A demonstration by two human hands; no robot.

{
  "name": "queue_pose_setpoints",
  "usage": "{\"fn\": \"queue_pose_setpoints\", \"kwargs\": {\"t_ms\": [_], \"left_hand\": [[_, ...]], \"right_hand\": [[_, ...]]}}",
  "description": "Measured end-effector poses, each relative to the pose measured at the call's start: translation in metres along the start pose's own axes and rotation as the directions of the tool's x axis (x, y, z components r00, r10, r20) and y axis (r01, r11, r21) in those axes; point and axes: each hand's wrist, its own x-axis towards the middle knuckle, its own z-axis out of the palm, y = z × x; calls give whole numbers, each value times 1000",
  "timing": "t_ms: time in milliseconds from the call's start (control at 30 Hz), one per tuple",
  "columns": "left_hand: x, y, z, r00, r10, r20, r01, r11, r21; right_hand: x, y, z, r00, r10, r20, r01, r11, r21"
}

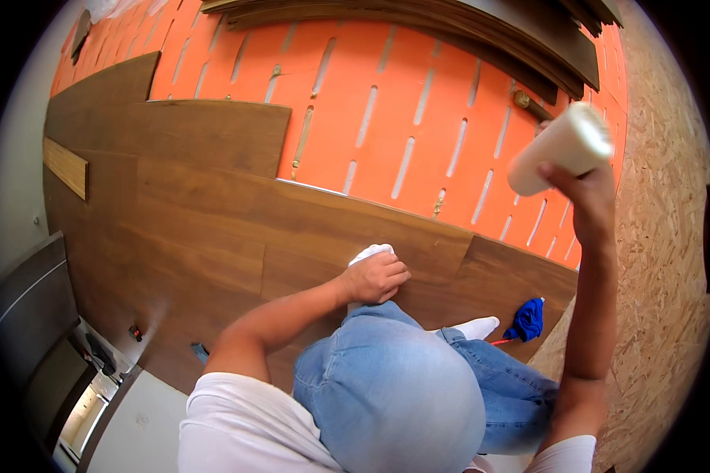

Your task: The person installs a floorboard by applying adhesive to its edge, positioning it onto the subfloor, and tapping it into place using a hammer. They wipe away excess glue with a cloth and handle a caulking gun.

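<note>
My right hand is raised at the right, its fingers wrapped around the thick white cylindrical head of a mallet. The mallet's brown wooden handle sticks out beyond the head, away from me. My left hand is low over the brown floor planks, its fingers curled over my white-socked foot in front of my bent denim knee. What lies under the palm is hidden. My other white-socked foot rests on the planks to the right.
Orange underlayment with slots spreads beyond the laid planks. A stack of loose planks lies at the far side. A blue cloth is near my foot, and a short light wood piece lies at left. Bare chipboard runs along the right.
</note>
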Motion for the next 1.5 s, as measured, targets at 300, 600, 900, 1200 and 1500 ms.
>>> {"fn": "queue_pose_setpoints", "kwargs": {"t_ms": [300,600,900,1200,1500], "left_hand": [[9,-4,-5,999,-4,34,4,1000,1],[11,1,-2,1000,-21,17,21,1000,17],[7,1,0,999,-42,25,42,999,18],[9,1,-1,998,-48,31,48,999,10],[9,0,1,999,-38,16,38,999,7]], "right_hand": [[-9,41,63,999,29,-20,-28,997,66],[-20,104,120,974,210,-87,-136,843,520],[-22,130,197,945,323,-59,-183,669,721],[-21,128,218,944,327,-49,-186,645,741],[11,130,186,936,13,353,-230,781,581]]}}
